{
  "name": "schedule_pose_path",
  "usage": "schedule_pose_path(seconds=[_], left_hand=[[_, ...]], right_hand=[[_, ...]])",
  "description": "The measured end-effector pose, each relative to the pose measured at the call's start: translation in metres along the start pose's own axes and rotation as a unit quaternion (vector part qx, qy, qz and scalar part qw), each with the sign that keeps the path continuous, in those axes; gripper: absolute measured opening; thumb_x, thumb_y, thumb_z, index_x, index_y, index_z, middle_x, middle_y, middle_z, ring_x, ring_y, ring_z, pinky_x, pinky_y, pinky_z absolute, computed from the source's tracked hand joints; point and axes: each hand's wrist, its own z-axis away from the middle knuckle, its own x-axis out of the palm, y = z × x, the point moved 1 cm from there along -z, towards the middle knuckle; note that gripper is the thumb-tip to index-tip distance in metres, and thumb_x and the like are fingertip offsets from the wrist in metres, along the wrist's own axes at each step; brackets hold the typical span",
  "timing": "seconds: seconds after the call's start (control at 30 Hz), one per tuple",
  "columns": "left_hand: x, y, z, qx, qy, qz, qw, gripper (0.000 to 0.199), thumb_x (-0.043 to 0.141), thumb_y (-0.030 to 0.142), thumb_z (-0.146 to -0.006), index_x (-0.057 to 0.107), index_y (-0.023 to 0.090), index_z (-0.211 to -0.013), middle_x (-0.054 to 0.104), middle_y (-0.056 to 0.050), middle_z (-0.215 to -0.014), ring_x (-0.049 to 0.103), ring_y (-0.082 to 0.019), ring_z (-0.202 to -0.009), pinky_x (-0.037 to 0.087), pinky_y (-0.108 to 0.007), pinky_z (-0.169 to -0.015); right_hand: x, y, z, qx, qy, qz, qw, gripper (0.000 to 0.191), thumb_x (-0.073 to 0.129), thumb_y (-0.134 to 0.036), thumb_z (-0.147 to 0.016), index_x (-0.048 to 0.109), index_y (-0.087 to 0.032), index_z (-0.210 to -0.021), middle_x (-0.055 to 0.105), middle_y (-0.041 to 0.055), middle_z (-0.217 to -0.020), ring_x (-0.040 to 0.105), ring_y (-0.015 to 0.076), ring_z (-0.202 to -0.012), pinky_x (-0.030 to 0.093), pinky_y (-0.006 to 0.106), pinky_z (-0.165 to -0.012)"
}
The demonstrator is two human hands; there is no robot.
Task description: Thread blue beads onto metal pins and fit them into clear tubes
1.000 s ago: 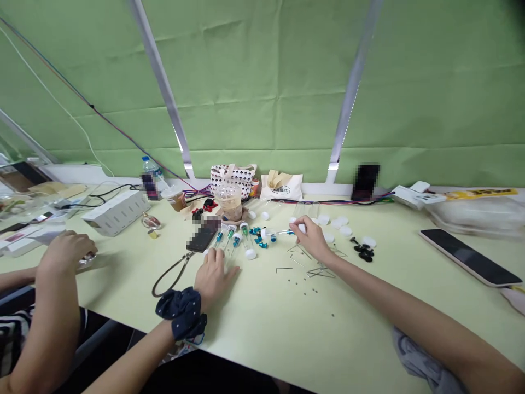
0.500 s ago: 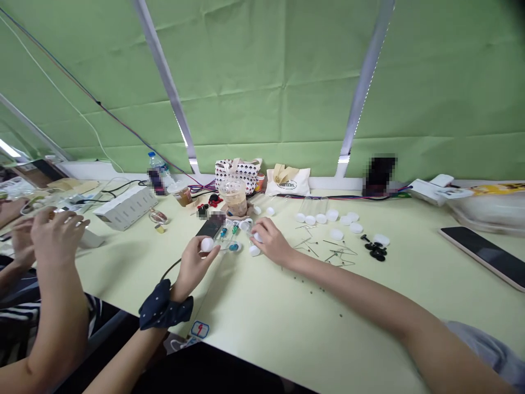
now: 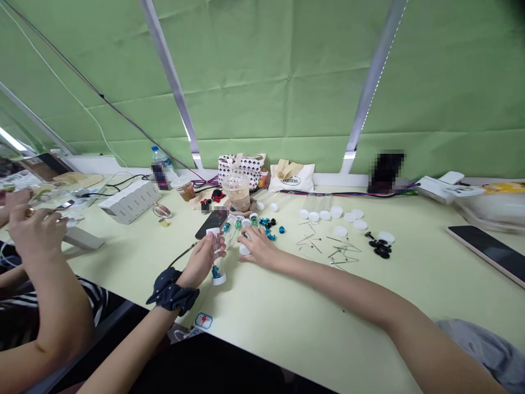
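My left hand (image 3: 202, 261) is closed around a clear tube (image 3: 216, 249) with a white cap at each end. Blue pieces (image 3: 216, 271) lie in its lower end, and the tube stands tilted. To the right, the fingers of my right hand (image 3: 260, 247) grip a second clear tube by its white cap (image 3: 244, 250), most of it hidden by the fingers. Further capped tubes with blue and green pieces (image 3: 238, 223) lie just beyond the hands. Loose blue parts (image 3: 270, 236) are scattered behind my right hand, beside small black ones (image 3: 273, 222).
White caps (image 3: 340, 231), thin metal rods (image 3: 311, 241) and black parts (image 3: 381, 249) lie to the right. An iced drink cup (image 3: 237, 194) and a dark phone (image 3: 212, 223) stand close behind the hands. A co-worker's hands (image 3: 36, 230) are at the left.
My left hand has turned the tube more upright, showing its blue pieces. My right hand has shifted slightly left, and loose blue and black parts now show behind it. The view has shifted a little.
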Motion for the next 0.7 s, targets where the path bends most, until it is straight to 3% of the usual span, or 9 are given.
schedule_pose_path(seconds=[0.13,0.23,0.53,0.7], left_hand=[[0.002,-0.005,-0.001,-0.026,-0.029,0.019,0.999,0.041,0.051,0.049,-0.082,0.054,0.012,-0.097,0.050,-0.001,-0.073,0.047,-0.009,-0.058,0.043,-0.022,-0.054],[0.001,-0.010,-0.002,-0.049,-0.047,0.021,0.997,0.042,0.050,0.051,-0.082,0.053,0.011,-0.096,0.047,0.000,-0.070,0.044,-0.008,-0.054,0.040,-0.021,-0.050],[0.016,-0.024,0.003,-0.088,-0.089,-0.083,0.989,0.044,0.045,0.056,-0.081,0.051,0.013,-0.092,0.044,0.003,-0.064,0.040,-0.007,-0.048,0.037,-0.021,-0.049],[0.028,-0.011,0.008,-0.054,-0.132,-0.160,0.977,0.042,0.043,0.055,-0.083,0.050,0.014,-0.092,0.051,-0.001,-0.074,0.048,-0.010,-0.058,0.041,-0.023,-0.056]], right_hand=[[-0.004,0.002,0.008,-0.016,-0.019,-0.015,1.000,0.053,0.063,-0.050,-0.074,0.053,-0.017,-0.114,0.044,0.0154,-0.123,0.039,0.0292,-0.112,0.029,0.045,-0.090],[-0.016,0.009,0.019,0.000,0.003,-0.037,0.999,0.044,0.052,-0.047,-0.083,0.051,-0.019,-0.117,0.046,0.0136,-0.122,0.040,0.0257,-0.113,0.029,0.041,-0.092],[-0.067,0.070,0.094,0.155,0.018,-0.001,0.988,0.024,0.043,-0.034,-0.090,0.056,-0.020,-0.105,0.054,0.0101,-0.111,0.047,0.0227,-0.106,0.033,0.038,-0.089],[-0.087,0.102,0.125,0.261,0.030,0.006,0.965,0.024,0.037,-0.029,-0.091,0.058,-0.020,-0.098,0.059,0.0088,-0.102,0.050,0.0230,-0.100,0.036,0.038,-0.085]])
